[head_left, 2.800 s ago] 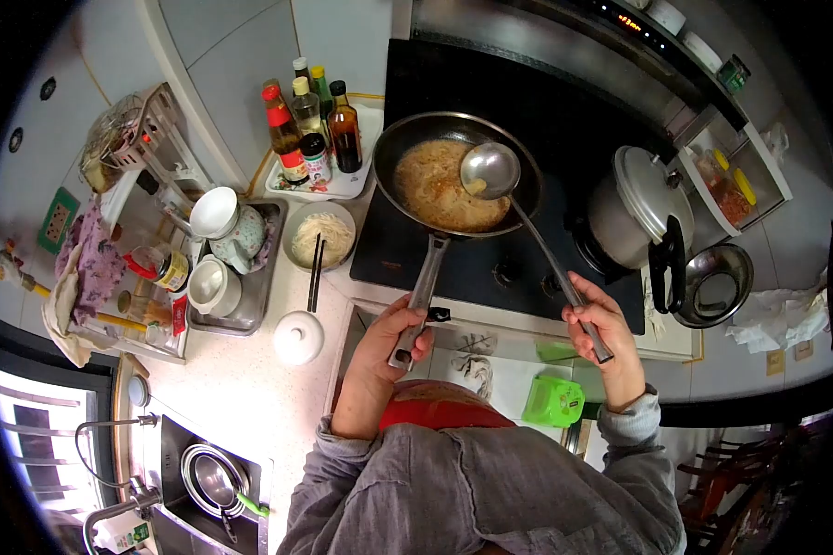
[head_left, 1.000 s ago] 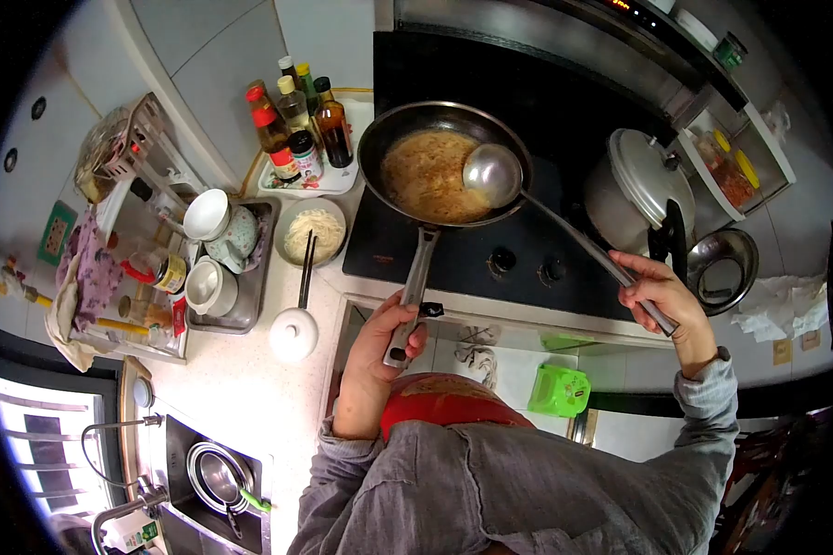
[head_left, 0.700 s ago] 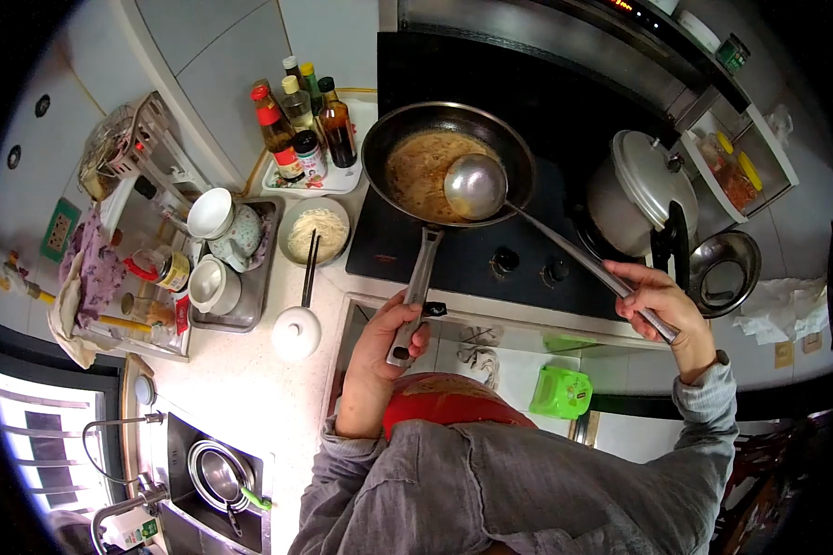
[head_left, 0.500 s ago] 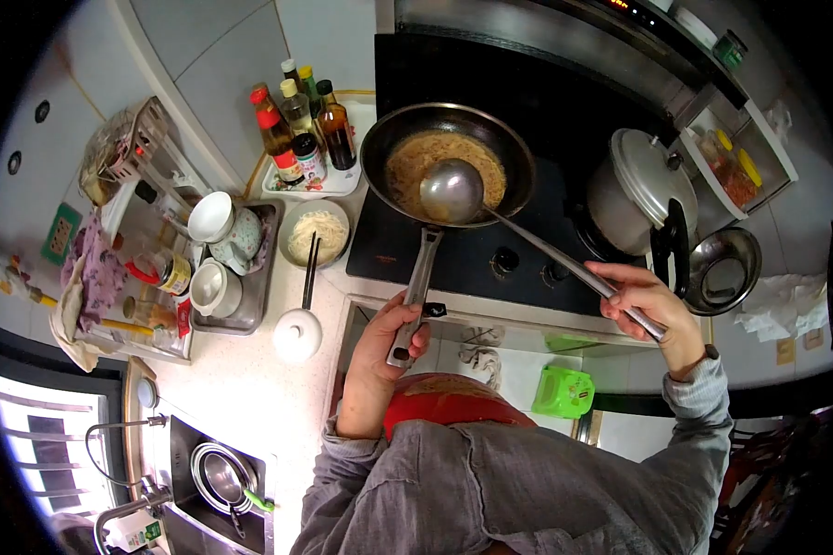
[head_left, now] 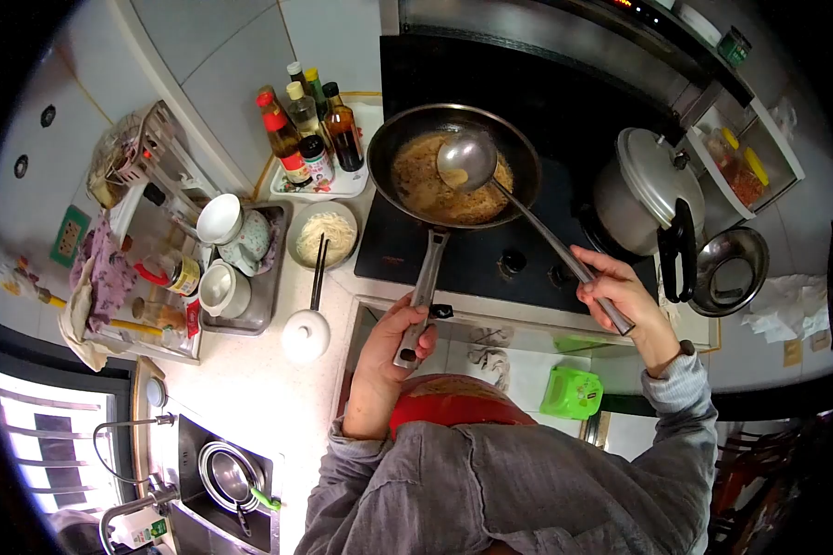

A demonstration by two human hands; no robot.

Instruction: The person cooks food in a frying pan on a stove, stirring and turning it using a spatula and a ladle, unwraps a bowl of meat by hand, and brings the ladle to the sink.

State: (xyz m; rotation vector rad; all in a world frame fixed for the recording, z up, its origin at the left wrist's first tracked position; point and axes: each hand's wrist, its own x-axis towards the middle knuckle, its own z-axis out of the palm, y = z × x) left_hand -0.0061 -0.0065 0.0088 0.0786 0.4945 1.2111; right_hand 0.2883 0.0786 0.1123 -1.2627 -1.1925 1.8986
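Observation:
My left hand (head_left: 396, 339) is wrapped round the handle of a dark frying pan (head_left: 520, 139) on the black stove. Brown, bubbling liquid (head_left: 416, 182) covers the pan's bottom. In my right hand (head_left: 617, 294) is the long metal handle of a ladle (head_left: 469, 159), whose bowl is in the liquid near the pan's middle, with some of the liquid showing in it. Left of the pan stands a bowl of pale noodle-like food (head_left: 326, 238) with dark chopsticks (head_left: 318, 273) across its rim, their ends by a white lidded pot (head_left: 306, 335).
Several sauce bottles (head_left: 345, 136) stand on a white tray at the back left. A metal tray (head_left: 267, 305) holds bowls. At the right are a pressure cooker (head_left: 634, 199) and a metal bowl (head_left: 755, 268). Nested metal bowls (head_left: 206, 470) lie in the sink, lower left.
The ladle's bowl has moved about in the pan, lately up and away from the near rim. My right hand went out to the right, then came back partway. My left hand has kept its hold.

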